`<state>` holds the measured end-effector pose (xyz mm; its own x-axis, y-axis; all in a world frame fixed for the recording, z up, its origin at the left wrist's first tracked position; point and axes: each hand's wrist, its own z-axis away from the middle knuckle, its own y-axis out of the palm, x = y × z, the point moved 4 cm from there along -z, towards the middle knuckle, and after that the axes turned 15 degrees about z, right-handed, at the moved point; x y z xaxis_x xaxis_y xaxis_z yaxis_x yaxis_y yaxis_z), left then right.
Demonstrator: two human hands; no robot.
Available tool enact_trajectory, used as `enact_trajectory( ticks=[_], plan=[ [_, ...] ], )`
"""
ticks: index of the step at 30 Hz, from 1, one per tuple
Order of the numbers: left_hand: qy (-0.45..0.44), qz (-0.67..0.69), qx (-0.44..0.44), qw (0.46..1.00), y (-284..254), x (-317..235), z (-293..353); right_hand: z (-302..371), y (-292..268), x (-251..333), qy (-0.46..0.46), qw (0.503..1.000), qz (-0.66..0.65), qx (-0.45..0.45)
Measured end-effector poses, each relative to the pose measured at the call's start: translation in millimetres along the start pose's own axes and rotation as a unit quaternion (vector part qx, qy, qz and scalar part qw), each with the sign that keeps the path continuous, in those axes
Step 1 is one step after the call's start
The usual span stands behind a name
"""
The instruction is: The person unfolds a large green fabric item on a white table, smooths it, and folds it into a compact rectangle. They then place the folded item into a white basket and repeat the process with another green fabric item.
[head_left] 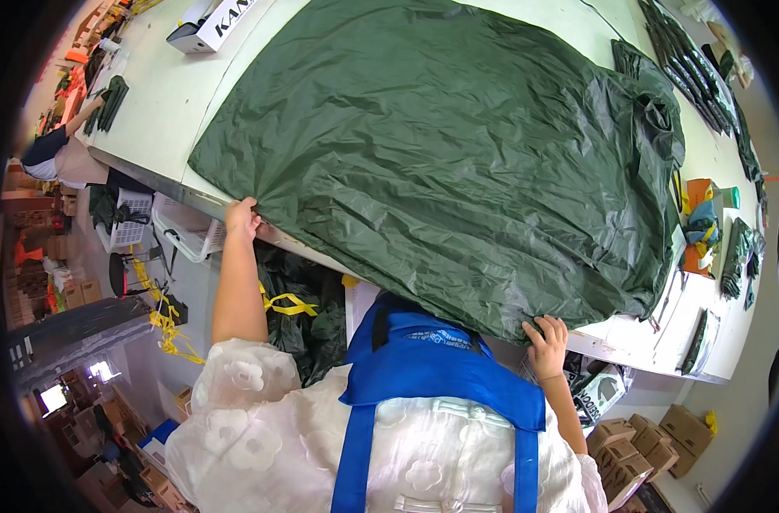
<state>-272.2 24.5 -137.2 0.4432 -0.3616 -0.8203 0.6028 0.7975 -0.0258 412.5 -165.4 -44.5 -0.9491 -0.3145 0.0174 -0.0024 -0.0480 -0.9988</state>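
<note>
A large, thin, shiny dark green sheet (424, 145) lies spread and wrinkled over the white table. Its far right part is bunched up in folds, and its near edge hangs at the table's front edge. My left hand (243, 219) pinches the sheet's near left corner area, fingers closed at the table edge. Farther right, my right hand (547, 345) grips the near edge with curled fingers; part of its grip is hidden. The two hands hold the same sheet wide apart.
On the white table (154, 81) stand a white box (212, 27) at far left and an orange-brown box (702, 227) at right. Flat dark packs (689, 64) lie far right. Below are a white basket (184, 224) and cardboard boxes (629, 457). Another person (60, 158) works at left.
</note>
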Motion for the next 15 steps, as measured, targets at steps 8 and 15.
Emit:
enact_trajectory(
  ticks=[8,15],
  plan=[
    [0.166,0.09,-0.014,0.982,-18,-45,111,18,-29,-55,0.104,0.953,-0.194,0.21],
    [0.143,0.015,0.202,0.969,146,-119,78,-104,-92,-146,0.257,0.96,-0.104,-0.032]
  ],
)
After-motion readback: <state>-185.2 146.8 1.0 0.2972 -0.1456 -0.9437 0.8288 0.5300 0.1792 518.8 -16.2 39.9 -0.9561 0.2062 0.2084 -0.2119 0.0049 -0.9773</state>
